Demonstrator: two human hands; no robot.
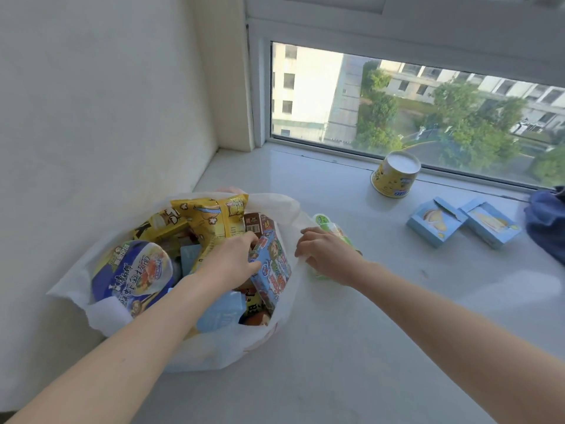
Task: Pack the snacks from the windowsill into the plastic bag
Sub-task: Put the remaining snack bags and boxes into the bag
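The left hand (235, 258) reaches into the plastic bag (214, 353), its grip clamped on the top edge of a blue box (272, 270) with cartoon print that stands upright against the bag's right wall. The fingertips are hidden behind the box. The right hand (324, 252) sits just outside that wall, fingers curled over the bag's rim and a green packet (322, 221). The palm covers most of the packet, so I cannot tell whether this grip is closed on the packet, on the rim, or on nothing.

The bag stands at the near left of the windowsill (367, 316), against the wall. It is crammed with a yellow popcorn packet (211, 218), a blue noodle bowl (134, 270) and a pale carton (220, 313) (other wrappers beneath are hard to make out).

Farther right a yellow cup (394, 175) stands bottom-up by the glass. Two light-blue boxes (435, 223) (489, 224) lie side by side, and a dark blue cloth (547, 221) is cut off by the right edge.
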